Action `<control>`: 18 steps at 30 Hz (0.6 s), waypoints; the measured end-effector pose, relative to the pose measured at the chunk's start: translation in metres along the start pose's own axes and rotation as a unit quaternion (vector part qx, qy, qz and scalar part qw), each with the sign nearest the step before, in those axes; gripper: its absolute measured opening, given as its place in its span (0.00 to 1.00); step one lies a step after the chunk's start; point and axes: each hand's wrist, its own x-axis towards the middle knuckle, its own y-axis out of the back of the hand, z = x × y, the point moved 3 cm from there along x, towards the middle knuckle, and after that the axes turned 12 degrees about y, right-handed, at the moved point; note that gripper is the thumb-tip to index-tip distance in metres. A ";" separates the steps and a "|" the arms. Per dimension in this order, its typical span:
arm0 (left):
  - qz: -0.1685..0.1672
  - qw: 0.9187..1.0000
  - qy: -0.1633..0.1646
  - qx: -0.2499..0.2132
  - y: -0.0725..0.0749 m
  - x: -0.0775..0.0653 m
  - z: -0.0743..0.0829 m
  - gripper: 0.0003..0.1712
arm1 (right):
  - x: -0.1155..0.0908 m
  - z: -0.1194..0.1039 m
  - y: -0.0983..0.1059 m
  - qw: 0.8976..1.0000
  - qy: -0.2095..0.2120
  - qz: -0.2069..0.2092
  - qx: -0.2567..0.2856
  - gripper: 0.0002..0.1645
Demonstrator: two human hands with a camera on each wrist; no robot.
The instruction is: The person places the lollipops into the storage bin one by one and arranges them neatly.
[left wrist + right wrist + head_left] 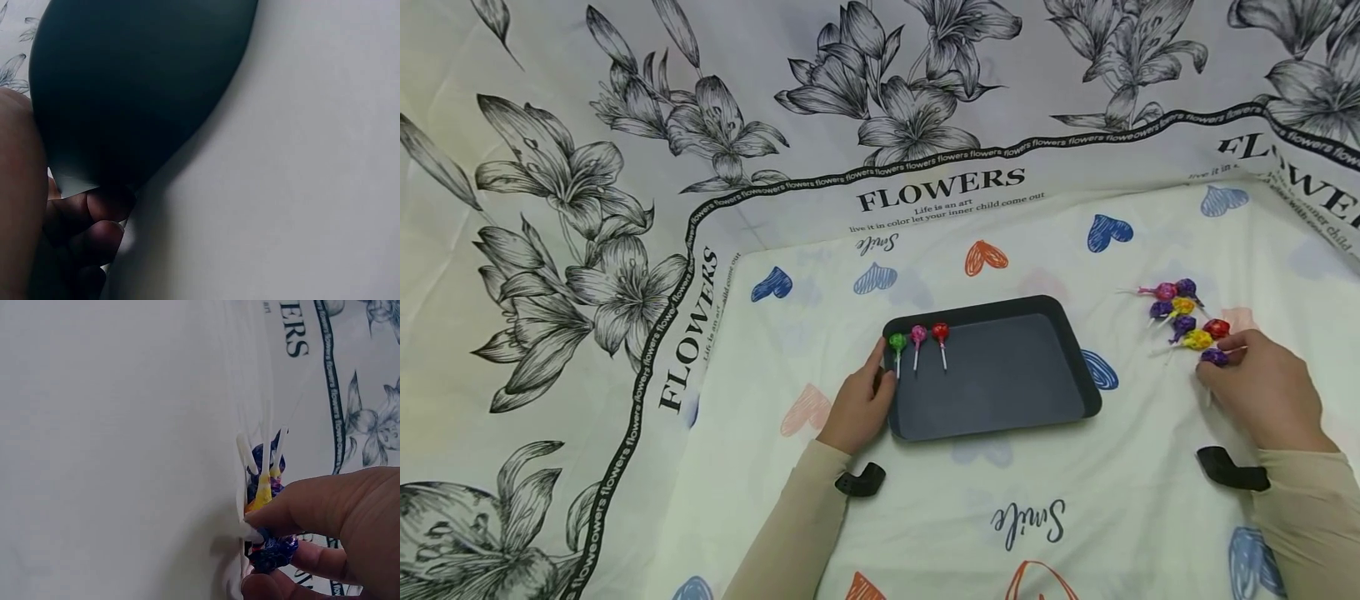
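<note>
A dark grey tray [1000, 375] lies on the cloth, with green [897, 342], pink [918, 333] and red [940, 332] lollipops in a row at its upper left. My left hand [859, 406] grips the tray's left edge; the left wrist view shows curled fingers [103, 240] against the tray's underside [137, 81]. To the right, my right hand [1266, 387] pinches a purple lollipop [1213, 357] between thumb and fingers. In the right wrist view, this purple lollipop's wrapped head [272, 553] shows beside the thumb. It is at the near end of a lollipop pile.
Several other lollipops lie piled just beyond my right hand, among them a yellow one [1197, 339], a red one [1217, 328] and a pink one [1165, 291]. A white tablecloth [925, 517] with printed hearts and a flowered border lies underneath.
</note>
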 end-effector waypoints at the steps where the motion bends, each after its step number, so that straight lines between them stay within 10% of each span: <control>1: 0.001 1.000 -0.002 0.002 0.000 0.000 0.000 0.36 | 0.000 0.000 0.000 1.000 0.000 0.001 0.000 0.34; 18: -0.002 1.000 -0.003 0.000 0.001 0.000 0.000 0.35 | 0.001 -0.010 -0.001 0.999 -0.004 0.048 0.020 0.36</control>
